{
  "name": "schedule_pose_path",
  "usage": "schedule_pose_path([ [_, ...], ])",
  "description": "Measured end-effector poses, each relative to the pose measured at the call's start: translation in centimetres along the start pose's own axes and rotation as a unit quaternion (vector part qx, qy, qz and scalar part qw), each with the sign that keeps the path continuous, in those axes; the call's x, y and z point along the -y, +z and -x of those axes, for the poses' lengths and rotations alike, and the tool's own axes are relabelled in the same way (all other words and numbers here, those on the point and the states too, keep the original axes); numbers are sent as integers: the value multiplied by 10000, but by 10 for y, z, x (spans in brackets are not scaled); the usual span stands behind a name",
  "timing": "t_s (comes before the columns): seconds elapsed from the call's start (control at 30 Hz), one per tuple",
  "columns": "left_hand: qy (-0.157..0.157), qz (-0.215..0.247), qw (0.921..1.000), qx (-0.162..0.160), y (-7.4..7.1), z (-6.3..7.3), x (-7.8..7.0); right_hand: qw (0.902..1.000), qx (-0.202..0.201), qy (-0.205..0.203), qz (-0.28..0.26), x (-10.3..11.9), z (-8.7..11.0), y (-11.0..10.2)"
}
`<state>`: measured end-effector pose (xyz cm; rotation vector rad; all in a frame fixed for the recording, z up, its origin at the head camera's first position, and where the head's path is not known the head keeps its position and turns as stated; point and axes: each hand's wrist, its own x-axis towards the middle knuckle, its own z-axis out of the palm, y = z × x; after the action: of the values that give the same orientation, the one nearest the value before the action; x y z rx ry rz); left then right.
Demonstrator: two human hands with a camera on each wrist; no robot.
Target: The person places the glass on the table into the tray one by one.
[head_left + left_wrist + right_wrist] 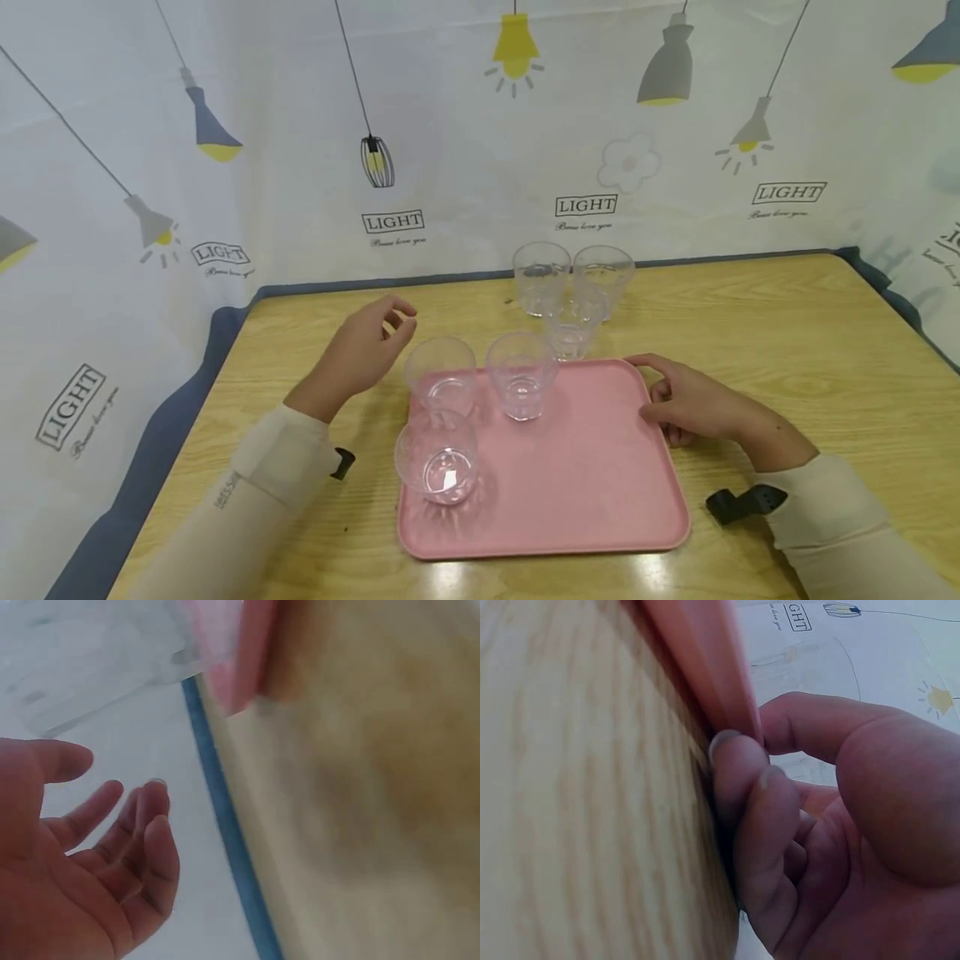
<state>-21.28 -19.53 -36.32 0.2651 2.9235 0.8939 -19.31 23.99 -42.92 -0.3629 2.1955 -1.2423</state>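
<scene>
A pink tray (577, 467) lies on the wooden table, its right rim pinched between the thumb and fingers of my right hand (693, 404). In the right wrist view, fingertips (739, 761) tuck under the edge of the tray (705, 652) while the thumb bears on it from above. Three clear plastic cups stand upright at its left part: a front cup (437, 467), a back-left cup (441, 383) and a middle cup (522, 383). My left hand (363, 346) hovers left of the back-left cup, fingers loosely bent around nothing. The left wrist view shows that hand (97, 855) below a blurred clear cup (97, 660).
Behind the tray stand three more clear cups: a left one (542, 279), a right one (603, 279) and a nearer one (573, 325) close to the tray's back rim. A white cloth (480, 167) printed with lamps hangs behind the wooden table (787, 333).
</scene>
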Motion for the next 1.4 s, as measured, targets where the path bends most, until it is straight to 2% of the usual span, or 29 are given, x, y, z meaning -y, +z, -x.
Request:
schedule_pose_path([
  [0.2, -434, -79, 9970, 635, 20, 5, 19, 10000, 18, -19, -38, 0, 0, 0],
  [0.33, -387, -415, 9929, 1044, 28, 11, 26, 10000, -2, 26, -2, 1, 0, 1],
  [0.43, -255, -507, 9920, 1129, 33, 16, 30, 10000, 14, -27, 39, 0, 0, 1],
  [0.67, -52, -158, 9937, 1106, 39, 19, 38, 9999, 18, -80, 67, -2, -3, 4],
  [1.0, 277, 149, 9864, 1611, 39, 9, 41, 9995, -73, -138, 284, -1, -2, -2],
  [1.13, 302, 161, 9836, 1773, 39, 7, 44, 9995, -76, -84, 283, 1, -2, -5],
  [1.23, 346, 91, 9817, 1868, 39, 7, 45, 9989, -300, -73, 347, 5, 0, -8],
  [1.33, 416, 31, 9804, 1927, 41, 7, 44, 9950, -804, -178, 573, 13, 4, -11],
  [1.4, 438, 19, 9796, 1960, 42, 7, 43, 9889, -1219, -287, 798, 19, 7, -12],
])
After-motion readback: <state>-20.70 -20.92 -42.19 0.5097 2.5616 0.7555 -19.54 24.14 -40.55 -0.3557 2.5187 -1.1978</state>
